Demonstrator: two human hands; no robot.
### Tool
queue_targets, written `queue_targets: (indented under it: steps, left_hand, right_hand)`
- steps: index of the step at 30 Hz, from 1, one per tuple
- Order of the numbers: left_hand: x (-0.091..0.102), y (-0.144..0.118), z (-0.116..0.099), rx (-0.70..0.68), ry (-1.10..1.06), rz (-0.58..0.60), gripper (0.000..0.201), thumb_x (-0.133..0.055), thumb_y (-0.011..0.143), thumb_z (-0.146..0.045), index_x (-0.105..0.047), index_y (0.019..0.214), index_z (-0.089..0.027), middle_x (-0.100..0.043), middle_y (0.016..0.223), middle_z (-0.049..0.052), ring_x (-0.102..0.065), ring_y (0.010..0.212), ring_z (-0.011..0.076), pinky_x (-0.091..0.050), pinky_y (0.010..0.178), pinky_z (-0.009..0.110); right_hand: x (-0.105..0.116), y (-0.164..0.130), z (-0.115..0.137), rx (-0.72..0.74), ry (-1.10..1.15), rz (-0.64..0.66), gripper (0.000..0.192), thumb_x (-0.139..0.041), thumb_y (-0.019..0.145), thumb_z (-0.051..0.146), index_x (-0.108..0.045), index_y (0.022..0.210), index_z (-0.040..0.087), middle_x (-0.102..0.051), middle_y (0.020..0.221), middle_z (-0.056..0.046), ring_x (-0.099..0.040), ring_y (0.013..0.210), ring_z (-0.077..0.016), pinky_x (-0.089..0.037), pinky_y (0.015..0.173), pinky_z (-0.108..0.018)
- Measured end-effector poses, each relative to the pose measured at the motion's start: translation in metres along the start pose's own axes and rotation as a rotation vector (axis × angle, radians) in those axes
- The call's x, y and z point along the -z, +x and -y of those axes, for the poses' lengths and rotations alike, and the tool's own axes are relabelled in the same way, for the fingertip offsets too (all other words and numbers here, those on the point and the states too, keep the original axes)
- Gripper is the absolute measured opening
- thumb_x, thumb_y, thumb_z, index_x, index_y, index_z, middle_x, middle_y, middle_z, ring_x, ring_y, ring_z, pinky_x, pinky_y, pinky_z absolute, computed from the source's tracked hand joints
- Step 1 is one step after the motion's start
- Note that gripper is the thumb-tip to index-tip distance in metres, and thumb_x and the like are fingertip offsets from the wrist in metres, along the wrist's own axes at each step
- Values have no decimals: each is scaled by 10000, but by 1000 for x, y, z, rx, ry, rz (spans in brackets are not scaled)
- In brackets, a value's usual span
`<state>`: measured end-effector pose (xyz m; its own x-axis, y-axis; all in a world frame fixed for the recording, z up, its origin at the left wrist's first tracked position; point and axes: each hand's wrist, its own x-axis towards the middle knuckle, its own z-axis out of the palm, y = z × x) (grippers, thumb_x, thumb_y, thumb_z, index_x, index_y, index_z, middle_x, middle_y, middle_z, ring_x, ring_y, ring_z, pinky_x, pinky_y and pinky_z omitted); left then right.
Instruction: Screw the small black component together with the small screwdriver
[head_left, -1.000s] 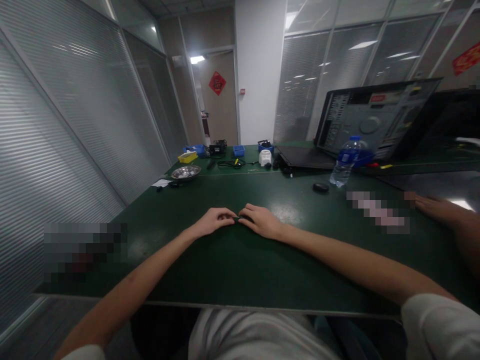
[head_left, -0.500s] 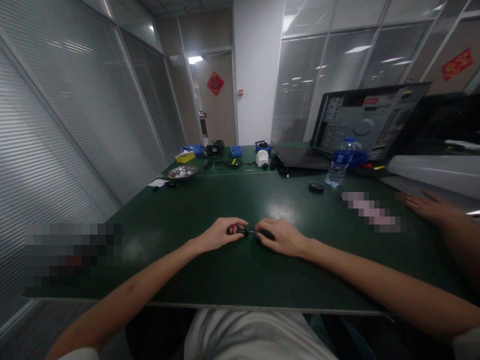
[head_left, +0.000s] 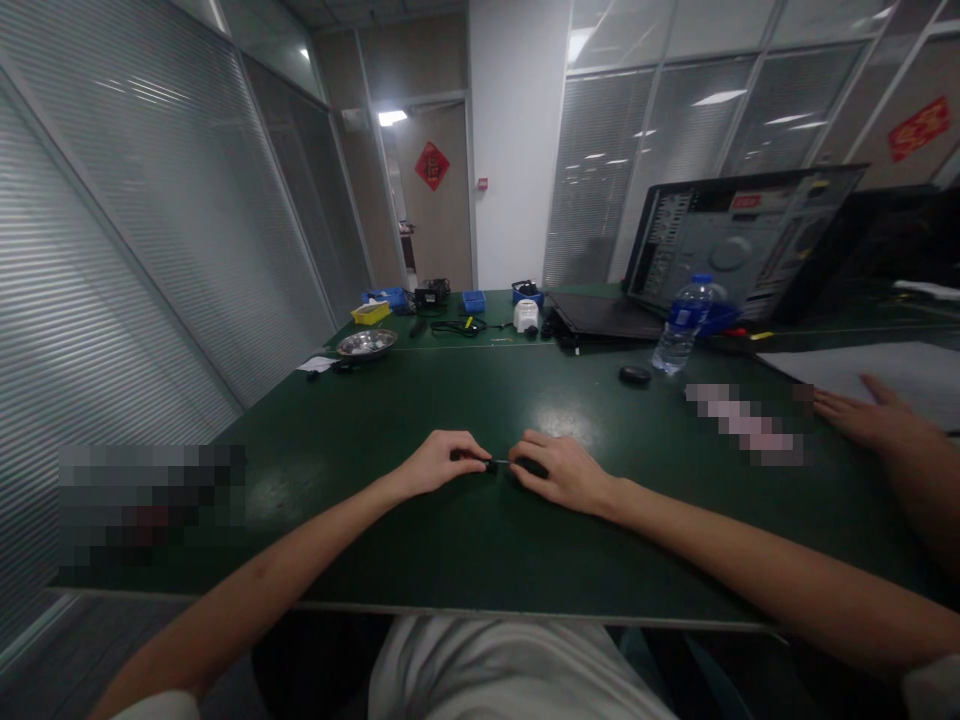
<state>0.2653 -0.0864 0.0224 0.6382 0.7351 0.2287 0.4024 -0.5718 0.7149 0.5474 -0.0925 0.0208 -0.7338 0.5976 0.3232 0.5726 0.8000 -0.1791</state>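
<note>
On the dark green table, my left hand point(head_left: 441, 463) pinches a small black part point(head_left: 491, 466) between thumb and fingers. What the part is exactly is too small to tell. My right hand point(head_left: 564, 472) is closed around the black handle of a screwdriver point(head_left: 533, 467), resting low over the tabletop. Its thin metal shaft points left and its tip meets, or nearly meets, the black part. The palm side of both hands is hidden.
Right of my right arm, another person's hand point(head_left: 862, 412) lies on a pale sheet point(head_left: 885, 365). Beyond stand a water bottle point(head_left: 681, 325), a black oval object point(head_left: 634, 375) and an open computer case point(head_left: 739, 245). A metal bowl point(head_left: 367, 344) sits far left.
My left fingers have closed a little more around the black part. The other person's pale sheet, raised and curved before, now lies flatter. My right hand has barely moved.
</note>
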Motion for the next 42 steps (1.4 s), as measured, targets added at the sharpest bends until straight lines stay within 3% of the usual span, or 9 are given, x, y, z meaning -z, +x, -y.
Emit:
queue_targets:
  steps: [10, 23, 28, 35, 42]
  left_hand:
    - [-4, 2, 0, 20, -61, -29, 230, -747, 904, -347, -810, 1070, -201, -732, 982, 69, -668, 916, 199, -487, 847, 300]
    - [-2, -1, -8, 33, -101, -62, 192, -722, 920, -339, -821, 1014, -204, -763, 1023, 70, -693, 956, 212, -505, 900, 316]
    - [1, 4, -4, 22, 37, -184, 243, -634, 982, -358, -800, 1079, -209, -706, 1050, 78, -653, 954, 207, -506, 860, 320]
    - [-4, 6, 4, -108, 337, -32, 324, -499, 1031, -237, -726, 1262, -227, -624, 1110, 92, -584, 1038, 217, -485, 915, 349]
    - [-3, -3, -18, -95, 245, -46, 408, -531, 919, -104, -672, 1286, -215, -626, 1216, 96, -573, 1143, 238, -463, 1046, 387]
  right_hand:
    - [-6, 6, 13, 70, -75, -8, 266, -450, 1069, 387, -646, 1173, 240, -625, 1014, -42, -597, 792, -153, -377, 622, -263]
    - [-6, 7, 13, 37, -47, 0, 287, -441, 1079, 391, -644, 1210, 238, -619, 1034, -59, -600, 790, -157, -410, 625, -260]
    - [-4, 6, 14, 36, -39, -7, 282, -445, 1077, 390, -650, 1192, 236, -616, 1027, -58, -585, 753, -144, -393, 613, -251]
    - [-7, 6, 13, 38, -62, -14, 273, -456, 1074, 395, -645, 1191, 237, -622, 1029, -51, -594, 769, -151, -379, 612, -262]
    - [-8, 5, 9, -28, -2, -108, 241, -493, 1052, 379, -658, 1155, 236, -636, 1010, -44, -610, 802, -163, -426, 662, -275]
